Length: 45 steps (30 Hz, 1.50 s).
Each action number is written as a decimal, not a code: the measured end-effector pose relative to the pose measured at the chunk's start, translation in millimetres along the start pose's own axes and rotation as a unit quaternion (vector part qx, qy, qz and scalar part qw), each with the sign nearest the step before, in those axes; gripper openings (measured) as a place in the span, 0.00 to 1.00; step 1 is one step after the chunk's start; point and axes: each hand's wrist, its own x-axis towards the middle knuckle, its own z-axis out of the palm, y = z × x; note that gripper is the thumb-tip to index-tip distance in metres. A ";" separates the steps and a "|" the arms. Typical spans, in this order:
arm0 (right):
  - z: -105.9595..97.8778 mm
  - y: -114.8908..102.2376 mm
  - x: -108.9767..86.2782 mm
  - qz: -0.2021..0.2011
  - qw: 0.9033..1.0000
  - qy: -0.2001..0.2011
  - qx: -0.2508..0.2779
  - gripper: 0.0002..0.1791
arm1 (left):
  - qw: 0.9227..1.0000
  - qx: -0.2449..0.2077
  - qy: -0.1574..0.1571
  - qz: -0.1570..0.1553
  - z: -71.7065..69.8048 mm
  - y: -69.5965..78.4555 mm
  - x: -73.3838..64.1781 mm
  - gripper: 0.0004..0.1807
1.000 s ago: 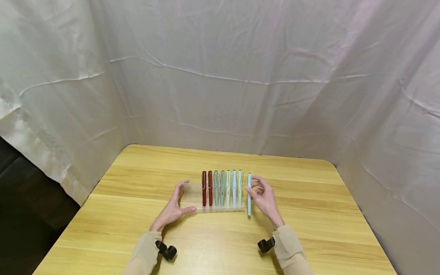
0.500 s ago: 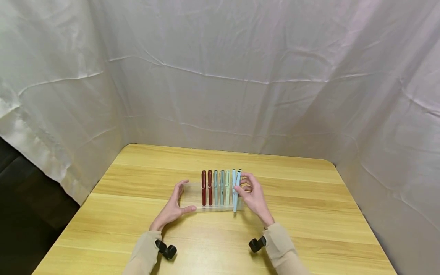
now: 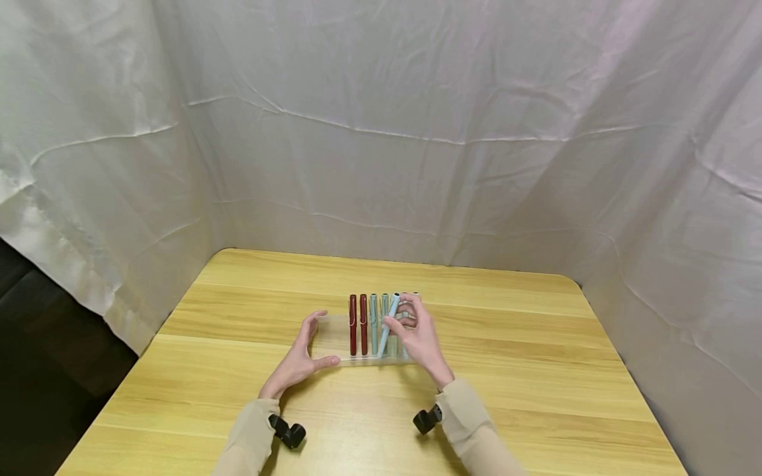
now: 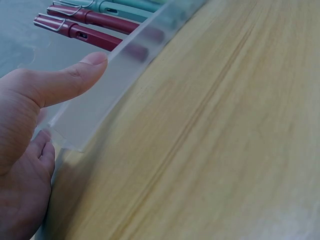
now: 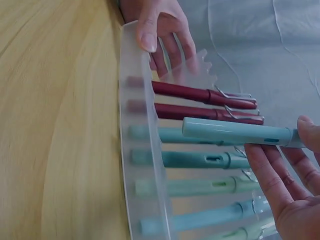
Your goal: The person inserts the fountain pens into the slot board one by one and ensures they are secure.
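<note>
A clear plastic pen stand (image 3: 331, 338) sits on the table, with several capped pens lying side by side across it. Two dark red pens (image 5: 185, 92) are leftmost; teal (image 5: 190, 159), pale green (image 5: 200, 187) and light blue (image 5: 210, 216) pens follow toward the right. My left hand (image 3: 299, 355) grips the stand's left end, its thumb on the front lip (image 4: 95, 107). Between thumb and fingers, my right hand (image 3: 420, 338) pinches a light blue pen (image 5: 232, 131). That pen is tilted above the teal pens, and the hand partly hides the right-hand pens in the head view.
The wooden table (image 3: 536, 370) extends around the stand on all sides. Pale curtains (image 3: 381, 132) hang behind and at both sides. A small black camera is strapped to each wrist, one on the left (image 3: 288, 433) and one on the right (image 3: 427, 420).
My right hand has carried the light blue pen leftward, from beside the stand's right end to above its middle pens, and the pen has tilted. My left hand has stayed put.
</note>
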 end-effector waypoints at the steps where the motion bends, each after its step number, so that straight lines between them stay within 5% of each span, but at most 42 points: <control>1: 2.2 -0.5 0.3 0.001 1.000 -0.001 0.004 0.24 | 1.000 -0.001 0.000 0.000 0.0 -0.2 0.0 0.57; 18: 38.0 2.0 5.2 -0.066 0.997 -0.022 0.030 0.22 | 1.000 0.002 -0.003 -0.010 -1.5 1.1 -0.7 0.58; 24: 48.7 3.9 7.0 -0.095 0.995 -0.024 0.004 0.21 | 1.000 0.002 -0.001 -0.011 -1.9 1.0 -0.4 0.58; 34: 61.8 11.9 4.5 -0.112 0.985 -0.010 -0.129 0.20 | 1.000 0.002 0.001 -0.017 -2.0 1.6 -1.0 0.58; 45: 67.8 13.6 3.3 -0.124 0.977 -0.034 -0.168 0.18 | 1.000 -0.001 0.000 -0.020 -1.2 2.5 -1.1 0.58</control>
